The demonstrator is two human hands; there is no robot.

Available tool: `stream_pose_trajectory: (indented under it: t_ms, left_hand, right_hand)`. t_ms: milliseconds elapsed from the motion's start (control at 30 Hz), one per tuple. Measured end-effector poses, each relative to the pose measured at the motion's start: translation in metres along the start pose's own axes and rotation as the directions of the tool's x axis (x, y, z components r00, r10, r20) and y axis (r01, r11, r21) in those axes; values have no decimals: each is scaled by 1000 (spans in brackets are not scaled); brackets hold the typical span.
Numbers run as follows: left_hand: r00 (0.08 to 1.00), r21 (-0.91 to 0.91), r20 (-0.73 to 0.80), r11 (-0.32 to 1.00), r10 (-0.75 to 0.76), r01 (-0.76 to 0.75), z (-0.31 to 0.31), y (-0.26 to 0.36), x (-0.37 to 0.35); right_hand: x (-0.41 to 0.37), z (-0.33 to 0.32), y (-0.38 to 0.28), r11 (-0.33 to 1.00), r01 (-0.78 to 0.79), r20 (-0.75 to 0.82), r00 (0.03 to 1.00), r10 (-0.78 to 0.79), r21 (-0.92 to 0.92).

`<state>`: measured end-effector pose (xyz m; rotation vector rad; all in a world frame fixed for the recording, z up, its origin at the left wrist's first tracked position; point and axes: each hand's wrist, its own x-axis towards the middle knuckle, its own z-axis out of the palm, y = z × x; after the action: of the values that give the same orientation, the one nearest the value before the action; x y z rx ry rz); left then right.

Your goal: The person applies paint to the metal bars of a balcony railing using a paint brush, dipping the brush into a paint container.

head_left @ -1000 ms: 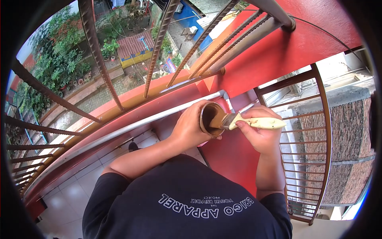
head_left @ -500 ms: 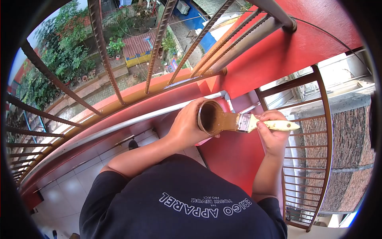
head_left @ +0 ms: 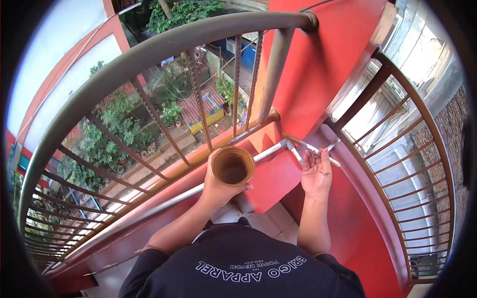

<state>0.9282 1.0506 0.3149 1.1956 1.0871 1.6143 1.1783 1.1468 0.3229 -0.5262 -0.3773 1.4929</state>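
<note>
My left hand [head_left: 214, 185] is wrapped round a round cup [head_left: 233, 155], held mouth up. Brown paint [head_left: 233, 174] coats its inside, and how deep it goes is hard to make out. To the right of the cup and apart from it, my right hand [head_left: 316, 175] has its palm turned up, with fingers and thumb closed on a paintbrush [head_left: 310, 147]. The brush appears edge-on: brown-coated bristles point up and left, while the pale handle sticks out past the fingers to the lower right. A brown smear marks the palm.
A curved brown metal railing [head_left: 169, 47] with ribbed bars stands ahead and to the left. Another railing [head_left: 422, 104] curves along the right. Between them lies a red ledge [head_left: 323, 54]. A white pipe [head_left: 271, 149] runs below the left railing. Plants and a yard show beyond the bars.
The brush has come out of the cup, and my right hand has turned palm up. The view has tilted upward, showing the railing's top rail. My left hand still holds the cup.
</note>
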Motion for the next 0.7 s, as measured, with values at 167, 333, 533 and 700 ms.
stream_pose_trajectory:
  t_ms: [167,333,533,700]
  left_hand:
    - [995,48,-7,994,-100,100,-11,10,-19]
    - [973,142,-165,973,-159,183,-33,2,-55]
    - [939,249,-286,932,-188,263,-52,-6,-79]
    - [941,326,-303,911,-152,252,-58,-4,-87]
  right_hand:
    - [38,-5,28,982,-27,0,1000,27,187]
    - [76,-17,54,980,50,10,999,-53,194]
    - [95,-53,92,994,63,-172,984,-47,86]
    - [105,-57,128,993,104,-297,948,-115,-53]
